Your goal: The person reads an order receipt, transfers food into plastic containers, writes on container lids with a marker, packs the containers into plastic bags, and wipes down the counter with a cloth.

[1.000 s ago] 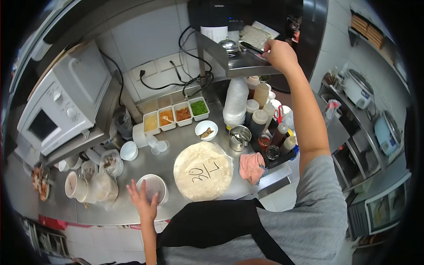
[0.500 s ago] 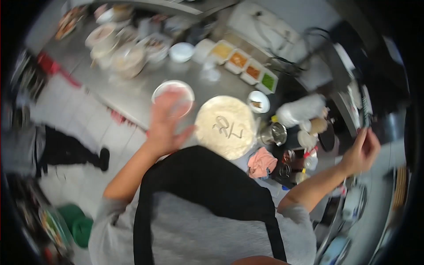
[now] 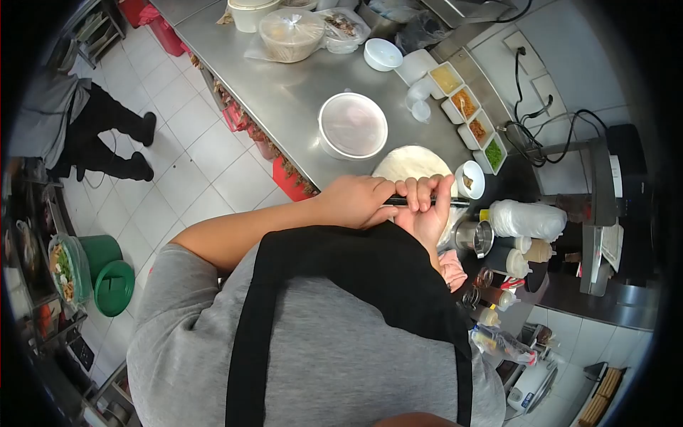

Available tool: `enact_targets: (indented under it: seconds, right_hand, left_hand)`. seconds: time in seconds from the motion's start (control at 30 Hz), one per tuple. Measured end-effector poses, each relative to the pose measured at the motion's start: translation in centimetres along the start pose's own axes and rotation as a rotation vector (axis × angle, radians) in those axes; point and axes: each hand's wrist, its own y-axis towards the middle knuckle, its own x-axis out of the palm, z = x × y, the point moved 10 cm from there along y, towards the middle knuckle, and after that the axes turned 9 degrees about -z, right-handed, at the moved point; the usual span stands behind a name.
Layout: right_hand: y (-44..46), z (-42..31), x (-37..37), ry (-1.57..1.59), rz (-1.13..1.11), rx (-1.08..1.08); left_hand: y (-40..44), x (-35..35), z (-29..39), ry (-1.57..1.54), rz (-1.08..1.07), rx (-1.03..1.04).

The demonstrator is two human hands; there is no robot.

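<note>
Apparently, both hands meet just right of centre in the frame, on one dark pen-like object [image 3: 400,201]. The left hand [image 3: 354,202] has its fingers closed around the near end; the right hand [image 3: 429,217] is partly curled, its fingers bent over the object farther along. Whether a cap is on or off cannot be made out.

The round tub [image 3: 353,127] stands upright on the steel counter [image 3: 284,92], above the hands and well apart from them. Its translucent cover is already on and seems fully seated, and no marks can be made out on top. Neither hand touches it, so any handling of the tub looks paused at this point. The pale round slab [image 3: 413,163] lies partly hidden behind the hands, beside a small white bowl [image 3: 469,174]; what else remains cannot be told
</note>
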Motion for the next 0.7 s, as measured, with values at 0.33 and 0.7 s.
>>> enact_targets:
  seconds: [0.33, 0.7]
  right_hand:
    - [8.4, -3.9, 5.2, -0.232, 0.291, -0.141]
    - [11.1, 7.6, -3.8, -0.909, 0.144, 0.057]
  left_hand:
    - [-3.0, -2.7, -7.2, -0.173, -0.250, 0.005]
    - [-3.5, -2.3, -9.5, -0.055, -0.266, 0.193]
